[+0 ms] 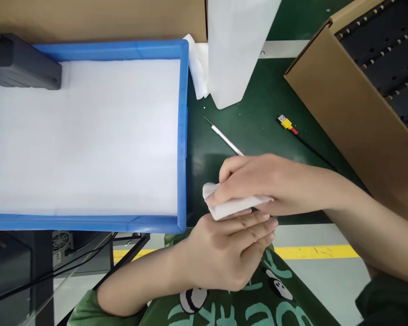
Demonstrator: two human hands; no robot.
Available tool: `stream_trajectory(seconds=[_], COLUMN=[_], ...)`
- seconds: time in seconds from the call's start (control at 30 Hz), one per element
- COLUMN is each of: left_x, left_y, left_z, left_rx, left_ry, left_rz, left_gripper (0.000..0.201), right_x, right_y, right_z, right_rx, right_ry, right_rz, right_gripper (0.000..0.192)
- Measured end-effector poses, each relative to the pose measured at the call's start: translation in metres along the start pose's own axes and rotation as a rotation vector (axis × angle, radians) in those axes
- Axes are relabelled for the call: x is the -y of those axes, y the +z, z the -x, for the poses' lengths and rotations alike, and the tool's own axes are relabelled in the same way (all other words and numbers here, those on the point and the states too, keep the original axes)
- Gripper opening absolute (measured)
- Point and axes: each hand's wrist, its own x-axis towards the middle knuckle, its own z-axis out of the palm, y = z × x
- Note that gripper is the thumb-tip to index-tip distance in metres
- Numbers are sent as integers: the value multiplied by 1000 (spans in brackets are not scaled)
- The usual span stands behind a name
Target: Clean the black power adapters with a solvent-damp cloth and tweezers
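While your right hand [255, 181] presses down from the far side, its fingers curl around a folded white cloth [231, 206] and hold it at the near edge of the green table [258, 113]. Your left hand [227, 253] lies just under the cloth, palm up, its fingers laid flat and close together, touching the cloth from the near side; whether anything sits between the two hands I cannot tell. Just beyond your right hand a thin white pick [224, 138] lies slanted on the table, its near end hidden behind your knuckles. To its right, a yellow and red plug [287, 123] on a dark cable rests on the table. On the left stands a blue tray [182, 136] lined with white foam, with a dark grey block [23, 63] in its far left corner. At the far side a white plastic column [238, 50] stands upright, and a cardboard box [347, 104] holding black trays fills the far right.
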Motion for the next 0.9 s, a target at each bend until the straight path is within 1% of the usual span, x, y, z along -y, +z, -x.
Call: stream_trajectory(seconds=[0.03,0.07,0.1,0.2,0.3,0.4,0.57,0.63,0.7,0.73,0.77,0.8,0.87,0.9], left_x=[0,-1,-1,-2,-3,-3,-2,-1,1,1,1,1,1,2], left_y=[0,1,2,6,7,7,7,7,4,1,-2,-7,-19,-25], left_z=[0,0,-1,-2,-3,-2,2,2,2,2,3,5,12,16], left_rx=[-4,-12,-26,-75,-93,-102,-88,-74,-41,-23,-16,-13,-55,-98], left_ry=[-3,-6,-11,-20,-19,-22,-16,4,32,56,77,85,36,-16], left_rz=[-1,-6,-13,-32,-30,-37,-51,-45,-27,-13,2,17,35,41], left_gripper=[22,21,20,18,18,16,21,22,21,21,20,18,19,25], right_x=[-3,-5,-7,-5,-3,-4,-9,-7,-3,0,3,7,14,17], right_y=[-1,-3,-4,-10,-11,-10,-11,-14,-18,-19,-19,-17,-7,1], right_z=[-2,-2,1,15,26,31,42,49,58,64,70,75,86,91], right_rx=[77,127,145,131,113,83,-5,-23,-35,-75,-173,-336,-786,-1000], right_ry=[-2,5,11,8,16,13,-7,8,53,79,92,85,46,62], right_rz=[-27,-43,-53,-59,-62,-60,-53,-43,-42,-44,-46,-38,41,101], right_gripper=[24,25,25,24,24,29,41,45,46,45,42,38,31,30])
